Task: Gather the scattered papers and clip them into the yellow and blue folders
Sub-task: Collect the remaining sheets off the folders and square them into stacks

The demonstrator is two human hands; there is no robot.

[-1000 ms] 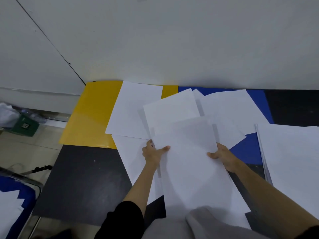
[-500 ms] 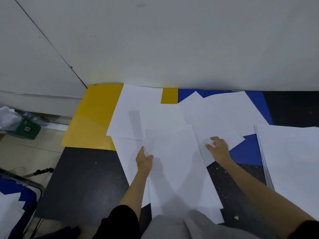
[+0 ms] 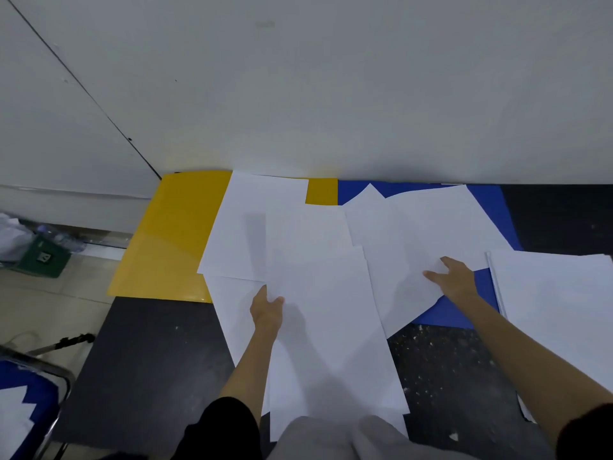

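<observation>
A yellow folder (image 3: 166,247) lies flat at the back left of the black table, and a blue folder (image 3: 497,207) lies beside it on the right. Several white sheets are strewn over both. My left hand (image 3: 267,310) pinches the left edge of a gathered stack of white sheets (image 3: 328,320) that runs down toward my lap. My right hand (image 3: 456,278) rests with spread fingers on a loose white sheet (image 3: 404,280) lying over the blue folder. Another white sheet (image 3: 252,224) covers the yellow folder's right half.
A thick white paper pile (image 3: 557,310) lies at the right side of the black table (image 3: 149,366). A white wall rises right behind the folders. On the tiled floor at the left stands a green box (image 3: 43,257); a blue chair with paper (image 3: 23,406) is at the lower left.
My right hand let go of the stack's right edge and moved right and away onto the loose sheet over the blue folder. The stack in my left hand shifted slightly left and nearer.
</observation>
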